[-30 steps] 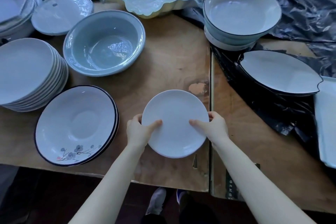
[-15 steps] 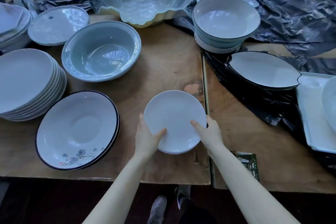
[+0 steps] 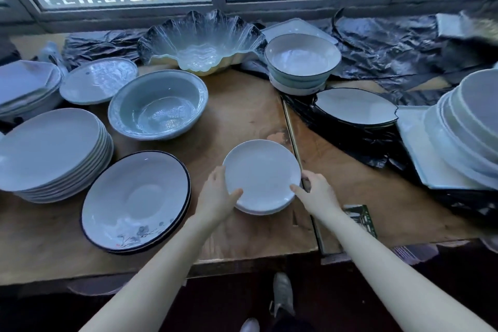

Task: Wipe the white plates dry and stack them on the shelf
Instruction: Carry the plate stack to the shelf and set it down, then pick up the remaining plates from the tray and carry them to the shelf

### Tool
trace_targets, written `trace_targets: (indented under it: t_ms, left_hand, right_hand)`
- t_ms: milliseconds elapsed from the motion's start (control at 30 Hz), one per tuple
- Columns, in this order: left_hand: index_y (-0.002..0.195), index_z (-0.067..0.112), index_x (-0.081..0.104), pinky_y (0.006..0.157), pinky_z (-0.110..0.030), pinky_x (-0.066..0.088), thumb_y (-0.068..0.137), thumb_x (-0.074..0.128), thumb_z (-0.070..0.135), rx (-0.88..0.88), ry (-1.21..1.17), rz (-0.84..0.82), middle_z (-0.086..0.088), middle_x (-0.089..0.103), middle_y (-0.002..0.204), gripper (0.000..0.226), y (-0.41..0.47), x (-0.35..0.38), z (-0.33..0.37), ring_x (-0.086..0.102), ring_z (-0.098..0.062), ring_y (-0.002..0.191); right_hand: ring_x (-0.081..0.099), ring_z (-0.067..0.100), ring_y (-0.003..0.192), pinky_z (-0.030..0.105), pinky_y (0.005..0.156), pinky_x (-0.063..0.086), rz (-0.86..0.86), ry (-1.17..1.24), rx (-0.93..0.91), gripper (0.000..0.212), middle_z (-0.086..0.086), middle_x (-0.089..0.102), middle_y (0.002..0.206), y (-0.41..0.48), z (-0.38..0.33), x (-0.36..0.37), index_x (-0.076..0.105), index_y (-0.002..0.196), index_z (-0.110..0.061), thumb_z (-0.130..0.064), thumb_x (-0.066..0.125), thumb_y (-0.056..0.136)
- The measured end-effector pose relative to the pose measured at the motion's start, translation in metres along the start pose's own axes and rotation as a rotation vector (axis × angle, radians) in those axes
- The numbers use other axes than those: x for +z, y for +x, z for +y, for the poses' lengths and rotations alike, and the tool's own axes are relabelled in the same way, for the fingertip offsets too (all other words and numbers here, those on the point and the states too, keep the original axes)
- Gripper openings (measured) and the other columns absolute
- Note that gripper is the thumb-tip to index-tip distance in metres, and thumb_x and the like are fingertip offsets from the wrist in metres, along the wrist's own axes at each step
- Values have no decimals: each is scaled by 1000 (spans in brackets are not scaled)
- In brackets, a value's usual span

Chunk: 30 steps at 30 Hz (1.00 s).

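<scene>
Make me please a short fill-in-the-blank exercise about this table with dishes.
Exactly ___ hands grip the small white plate: the left hand and the right hand.
The flower-painted plate lies to the ___ of that plate.
The shell-shaped glass bowl stands in front of the ___.
Missing words: two, left, window.

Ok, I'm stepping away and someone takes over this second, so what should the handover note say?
The left hand grips the small white plate at its near-left rim, thumb on top; the right hand grips the near-right rim.
A second plate shows just beneath it, over the wooden table.
More white plates wait in the left stack and the right stack.
No cloth or shelf is in view, so nothing shows as wiped.
Left: wipe and shelve them all.
</scene>
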<state>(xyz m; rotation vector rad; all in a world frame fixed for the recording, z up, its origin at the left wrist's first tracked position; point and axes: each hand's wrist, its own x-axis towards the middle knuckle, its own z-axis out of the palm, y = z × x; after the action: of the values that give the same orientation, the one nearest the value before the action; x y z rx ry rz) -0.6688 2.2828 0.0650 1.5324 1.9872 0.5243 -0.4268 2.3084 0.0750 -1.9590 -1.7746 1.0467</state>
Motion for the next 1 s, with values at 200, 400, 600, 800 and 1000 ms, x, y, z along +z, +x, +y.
trace_targets:
  t_ms: [200,400,600,800,1000]
  left_hand:
    - [146,21,39,105,-35,36,94,57,36,360,238,-107,2,41,150,57,-38,6,24,36,-19,136]
    - [115,20,63,83,-40,48,97,47,36,828,525,-213,-1,70,107,29,-85,40,101,61,-24,102]
    - [99,22,63,79,-33,44,91,49,38,1256,599,-258,1,68,100,22,-178,86,209,61,-23,101]
    - [107,21,62,76,-33,49,97,46,39,1636,589,-336,-1,67,106,26,-354,149,309,62,-25,101]
    - [125,29,58,86,-32,47,95,49,44,2108,342,-556,6,65,116,35,-662,210,345,59,-18,111]
  right_hand:
    - [40,22,136,38,110,38,83,-253,-72,58,0,42,150,-81,22,-26,42,148,-18,-44,55,98]
    - [45,21,128,36,103,39,162,-506,31,51,-3,51,140,-191,70,-61,44,145,-24,-48,46,100]
    - [50,16,122,32,102,40,306,-642,279,47,-8,57,131,-350,138,-114,46,141,-27,-50,44,101]
    - [51,18,124,35,100,43,523,-590,627,47,-7,58,132,-566,200,-125,48,140,-27,-51,45,100]
    - [48,21,130,39,103,42,766,-456,1101,48,-3,55,140,-869,234,-70,48,141,-26,-50,47,99]
